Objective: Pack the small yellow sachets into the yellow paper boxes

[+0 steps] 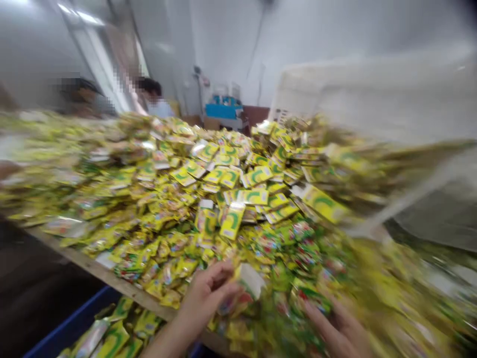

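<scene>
White-ended packet (251, 281) at the fingertips of the left hand (208, 293), low in the middle of the view, over the near part of the pile. White part facing up and to the right, away from the palm, its longer side slanting from upper left to lower right; full long axis impossible to tell, with the rest blurred and partly behind the thumb. Left thumb and index finger bent toward each other, pinching the packet's left side. Against the right hand (335, 325), a green-and-red sachet (313, 298), lying roughly crosswise; too blurred to tell pinching from mere touching. Just beyond the left hand, a yellow packet (233, 221), long axis pointing away, far end leaning right. All around, a broad pile of yellow-and-green packets (149, 219), heaped up to the wooden edge (93, 267). Below left, a blue crate (69, 319) with more packets inside. At right, a tilted white container (372, 94).
</scene>
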Demonstrator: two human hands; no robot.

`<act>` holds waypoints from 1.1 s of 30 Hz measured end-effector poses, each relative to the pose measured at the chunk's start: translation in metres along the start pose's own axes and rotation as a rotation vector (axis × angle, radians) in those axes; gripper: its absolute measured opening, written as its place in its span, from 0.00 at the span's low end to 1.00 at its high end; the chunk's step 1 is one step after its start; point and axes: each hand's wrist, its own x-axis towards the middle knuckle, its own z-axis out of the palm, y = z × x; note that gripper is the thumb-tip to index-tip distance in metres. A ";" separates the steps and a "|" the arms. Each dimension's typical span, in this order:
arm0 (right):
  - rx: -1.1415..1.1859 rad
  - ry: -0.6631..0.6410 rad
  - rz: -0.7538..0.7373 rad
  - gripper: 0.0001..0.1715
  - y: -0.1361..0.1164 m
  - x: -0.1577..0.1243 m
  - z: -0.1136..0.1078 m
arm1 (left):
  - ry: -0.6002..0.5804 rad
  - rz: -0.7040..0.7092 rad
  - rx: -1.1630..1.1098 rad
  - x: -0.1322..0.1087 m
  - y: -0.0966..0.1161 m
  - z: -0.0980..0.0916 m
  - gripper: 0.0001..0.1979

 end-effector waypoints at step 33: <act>-0.625 -0.591 -0.524 0.15 -0.008 -0.013 0.005 | -0.068 -0.052 -0.382 -0.045 -0.039 0.126 0.16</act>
